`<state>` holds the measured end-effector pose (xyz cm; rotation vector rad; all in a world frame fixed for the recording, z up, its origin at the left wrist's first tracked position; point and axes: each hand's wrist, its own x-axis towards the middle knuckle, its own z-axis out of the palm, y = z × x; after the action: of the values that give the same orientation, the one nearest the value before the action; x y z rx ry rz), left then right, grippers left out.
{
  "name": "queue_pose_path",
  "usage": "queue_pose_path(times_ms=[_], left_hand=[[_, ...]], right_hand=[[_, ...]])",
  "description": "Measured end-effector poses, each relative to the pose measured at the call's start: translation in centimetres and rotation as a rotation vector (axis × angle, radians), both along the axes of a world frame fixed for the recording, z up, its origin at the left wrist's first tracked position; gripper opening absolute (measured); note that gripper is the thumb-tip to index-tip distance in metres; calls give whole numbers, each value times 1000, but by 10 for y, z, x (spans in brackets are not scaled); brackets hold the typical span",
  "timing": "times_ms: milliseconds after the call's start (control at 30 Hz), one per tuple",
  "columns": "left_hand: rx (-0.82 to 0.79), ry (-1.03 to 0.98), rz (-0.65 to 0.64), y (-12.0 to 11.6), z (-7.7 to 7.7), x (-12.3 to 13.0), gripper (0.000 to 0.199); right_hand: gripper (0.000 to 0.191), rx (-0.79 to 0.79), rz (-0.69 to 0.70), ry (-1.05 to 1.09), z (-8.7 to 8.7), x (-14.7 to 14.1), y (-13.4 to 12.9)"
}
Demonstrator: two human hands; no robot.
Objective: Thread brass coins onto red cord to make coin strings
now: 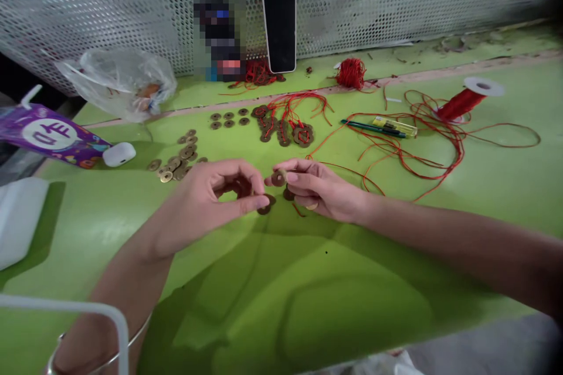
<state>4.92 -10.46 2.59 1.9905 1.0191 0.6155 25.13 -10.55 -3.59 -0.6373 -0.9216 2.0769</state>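
Observation:
Between the thumb and fingers of my right hand (323, 187) is a round brass coin (278, 177) with a hole in its middle. A second coin (288, 193) shows under those fingers, and a short red cord end (299, 210) lies below them. My left hand (224, 193) is closed in a pinch at a brown coin (266, 205) by its thumb tip. The two hands are close together but apart. Just left of them lies a loose heap of coins (180, 163). Behind them sit finished-looking coin clusters (281, 129) tied with red cord.
Coins (229, 116) stand in rows behind the heap. To the right are a cord spool (461, 104), tangled red cord (455, 158), a green pen (373, 128) and a yellow lighter (396, 126). A phone (280, 32) leans on the mesh; a plastic bag (123, 82) and purple pack (53, 135) are left.

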Motion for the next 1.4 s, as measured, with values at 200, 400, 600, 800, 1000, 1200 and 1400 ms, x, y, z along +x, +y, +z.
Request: queue_pose_path(times_ms=[200,400,600,800,1000,1200,1400], left_hand=[[123,-156,149,-6,-7,11,3],[407,-46,181,-14,-10,22,6],[620,7,155,-18,-11,25,12],[617,-60,132,-19,-12,26,12],[456,-125,152,-20,-15,26,21],[445,-158,165,-21,-17,26,23],[473,-154,161,-22,-16,26,24]], right_hand=[[26,103,90,-32,0,-1,-2],[20,33,118,49,-2,2,0],[23,-1,133,95,-5,4,1],[27,-4,172,104,-5,4,2],[24,13,190,130,-5,4,2],[24,10,195,137,-6,5,2],[28,34,210,105,-7,6,2]])
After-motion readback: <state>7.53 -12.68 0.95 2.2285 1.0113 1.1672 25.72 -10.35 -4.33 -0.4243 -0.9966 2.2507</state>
